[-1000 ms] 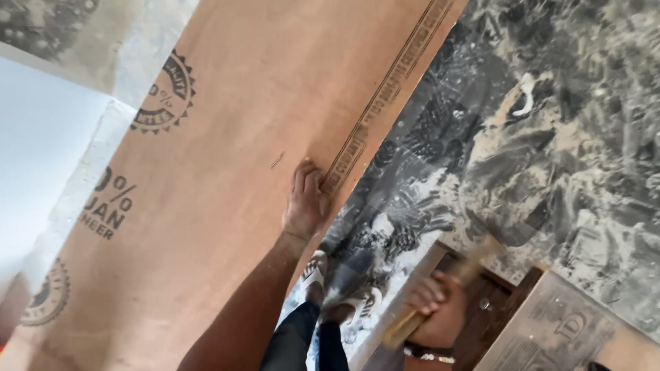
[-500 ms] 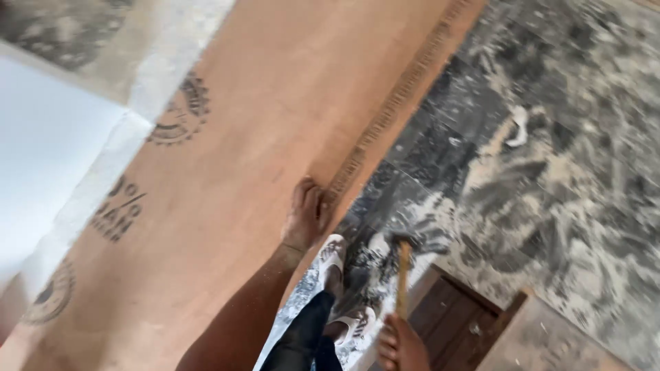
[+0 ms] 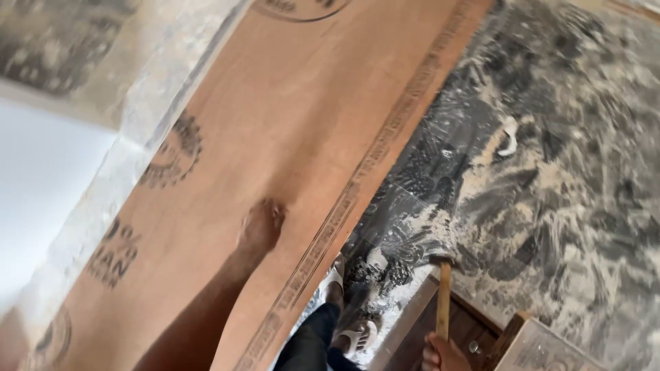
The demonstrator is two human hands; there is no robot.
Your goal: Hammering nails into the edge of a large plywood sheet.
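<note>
Left hand (image 3: 260,225) flat on plywood sheet (image 3: 289,137), fingers blurred, cannot tell; right hand (image 3: 444,352) fingers clamped on hammer (image 3: 443,295).

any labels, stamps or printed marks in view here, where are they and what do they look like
Round stamp: left part of the plywood sheet, dark ring, blurred.
Block print: lower left of the sheet, dark letters, blurred.
Printed strip: along the sheet's right edge, a narrow dark band.
Part of a round stamp: top edge of the sheet, cut off.
No packages, signs or screens.
</note>
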